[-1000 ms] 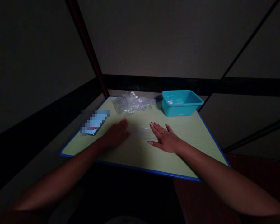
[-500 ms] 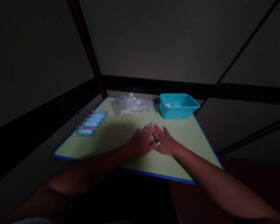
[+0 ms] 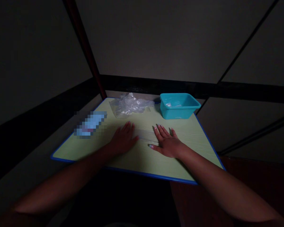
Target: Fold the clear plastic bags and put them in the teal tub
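Both hands lie flat and open, palms down, in the middle of the frame on the pale green counter [image 3: 198,148]. The left hand [image 3: 123,139] has its fingers together and pointing toward the top of the frame. The right hand [image 3: 167,144] has its fingers slightly spread and the thumb stretched toward the left. Between them lies a flat piece of clear plastic [image 3: 144,135], faint in the dim light. It seems that each hand rests on one end of it, though its edges are hard to trace.

Above the left hand, near the counter's far edge, sits a crumpled heap of clear plastic [image 3: 130,105], well apart from the fingertips. Just right of the heap stands a teal tub [image 3: 178,106] in the far right corner, close to the blue edge strip [image 3: 144,174] that runs round the counter. A blurred-out flat object [image 3: 90,124] lies at centre left, close to the left edge. Bare counter lies open to the right of the right hand, and a strip of it between the wrists and the near edge.
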`<state>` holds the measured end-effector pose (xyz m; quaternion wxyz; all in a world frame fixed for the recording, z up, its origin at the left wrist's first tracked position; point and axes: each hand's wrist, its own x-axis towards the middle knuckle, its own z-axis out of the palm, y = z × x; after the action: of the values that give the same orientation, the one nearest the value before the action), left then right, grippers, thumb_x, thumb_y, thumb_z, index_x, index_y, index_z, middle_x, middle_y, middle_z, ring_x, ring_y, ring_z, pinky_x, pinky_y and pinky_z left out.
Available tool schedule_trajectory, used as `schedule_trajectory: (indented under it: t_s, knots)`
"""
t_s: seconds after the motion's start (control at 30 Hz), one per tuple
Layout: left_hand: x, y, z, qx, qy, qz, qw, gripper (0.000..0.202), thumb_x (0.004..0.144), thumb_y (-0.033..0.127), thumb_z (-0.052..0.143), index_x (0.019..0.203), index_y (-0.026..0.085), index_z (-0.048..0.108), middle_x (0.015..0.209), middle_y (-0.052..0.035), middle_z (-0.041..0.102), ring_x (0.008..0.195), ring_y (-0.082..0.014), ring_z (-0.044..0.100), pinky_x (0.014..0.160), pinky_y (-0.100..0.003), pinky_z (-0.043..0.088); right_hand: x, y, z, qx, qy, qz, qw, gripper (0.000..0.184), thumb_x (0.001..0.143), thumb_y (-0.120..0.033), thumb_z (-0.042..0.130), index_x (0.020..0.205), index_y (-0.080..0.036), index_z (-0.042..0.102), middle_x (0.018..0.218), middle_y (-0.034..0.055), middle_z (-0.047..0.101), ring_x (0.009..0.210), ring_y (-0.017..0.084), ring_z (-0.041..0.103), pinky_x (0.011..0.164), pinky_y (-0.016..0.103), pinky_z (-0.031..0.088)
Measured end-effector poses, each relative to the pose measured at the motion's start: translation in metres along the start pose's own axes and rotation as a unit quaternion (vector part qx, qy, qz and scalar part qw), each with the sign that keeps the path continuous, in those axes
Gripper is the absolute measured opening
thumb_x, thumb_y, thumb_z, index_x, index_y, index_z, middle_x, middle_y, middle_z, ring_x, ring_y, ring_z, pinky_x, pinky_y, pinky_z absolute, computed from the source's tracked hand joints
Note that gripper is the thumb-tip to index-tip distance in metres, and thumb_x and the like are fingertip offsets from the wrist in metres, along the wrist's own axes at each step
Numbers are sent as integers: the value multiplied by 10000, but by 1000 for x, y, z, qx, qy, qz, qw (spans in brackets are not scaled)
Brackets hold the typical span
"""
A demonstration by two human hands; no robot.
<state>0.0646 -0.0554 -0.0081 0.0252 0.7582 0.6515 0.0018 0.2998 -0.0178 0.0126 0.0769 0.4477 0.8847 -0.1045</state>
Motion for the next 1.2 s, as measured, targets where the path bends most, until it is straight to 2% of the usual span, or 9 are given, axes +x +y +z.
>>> schedule_trajectory:
  t_s: [0.1,0.17,0.27,0.37,0.5,0.7,0.9,1.03,1.2]
  knots:
    - [-3,-13,-1,-6,-13,-41,999,691,981,482,248,1486,11,224,1570,-238,143,1466,-319,119,1127,-540,230,-2,-2,-1,-7,-4,17,1000,948,858,-760,254,1538,-147,6,1578,163,-36,1456,323,-24,1109,645,-5]
    - [-6,-14,-3,-3,-8,-58,998,692,981,472,246,1492,7,199,1573,-240,111,1468,-324,98,1122,-559,224,-3,-4,-3,-8,11,20,1000,922,875,-742,229,1539,-134,29,1578,163,-15,1457,319,-32,1102,651,-35]
    - [-6,-5,-6,7,36,-24,999,647,986,435,244,1502,48,193,1584,-203,108,1474,-303,92,1122,-581,204,-1,-8,-3,-3,82,11,997,880,904,-706,192,1537,-121,17,1581,146,-6,1464,295,-33,1105,644,-51]
    - [2,6,-9,0,86,24,996,561,993,359,228,1497,112,241,1582,-154,189,1470,-257,159,1138,-552,194,2,-13,-1,1,130,-28,991,829,934,-656,199,1535,-131,-23,1584,129,16,1470,267,11,1126,609,-42]
    - [16,4,-10,-9,98,27,995,501,986,285,245,1469,173,319,1562,-128,278,1449,-243,240,1143,-551,182,5,-17,2,-7,115,-78,990,783,953,-614,233,1539,-156,-9,1585,120,72,1470,261,58,1132,602,-27]
    - [12,-20,-5,-1,71,-32,997,519,989,323,258,1465,129,328,1552,-181,276,1445,-292,241,1087,-613,269,7,-21,4,-18,117,-58,991,788,956,-610,266,1538,-130,39,1583,149,66,1469,274,57,1125,620,-15]
    - [8,-17,-3,21,72,-29,997,543,981,274,250,1487,80,275,1573,-162,215,1448,-267,238,1097,-599,274,22,-63,8,10,93,-127,987,782,953,-588,315,1529,-98,116,1584,128,108,1470,254,85,1150,586,25]
    - [10,-16,1,14,53,-24,998,545,977,262,230,1496,101,268,1584,-132,173,1452,-246,231,1106,-592,268,36,-84,8,42,103,-98,989,692,988,-507,257,1521,-78,152,1583,120,123,1472,220,81,1158,561,10]
    - [11,-17,3,9,31,-34,999,552,975,293,237,1508,148,250,1583,-101,198,1458,-236,209,1117,-603,241,36,-82,9,60,83,-33,994,724,978,-550,201,1527,-85,120,1588,114,99,1474,218,64,1159,559,31]
